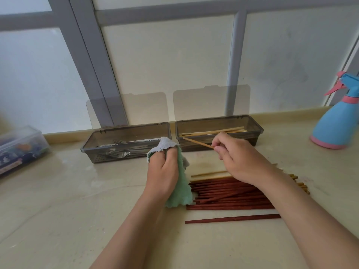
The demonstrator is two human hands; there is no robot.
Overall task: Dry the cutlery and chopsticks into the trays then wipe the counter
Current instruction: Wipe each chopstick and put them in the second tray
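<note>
Right hand (239, 158), fingers tight on a pale chopstick (198, 143) over the right tray (260, 131); left hand (163, 171), fingers around the cloth (179, 191).

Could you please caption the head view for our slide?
Right hand holds a pale chopstick at the chopstick tray; left hand grips the cloth.

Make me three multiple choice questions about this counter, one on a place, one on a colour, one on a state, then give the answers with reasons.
1. Where are the forks? A in the left tray B in a sink C in a drawer
2. The spray bottle body is: A green B blue C yellow
3. The right hand is: A flat and empty B pinching a pale chopstick C gripping a cup
Answers: 1 A, their tines show inside it; 2 B, blue with pink trim; 3 B, fingertips pinch its end.
</note>
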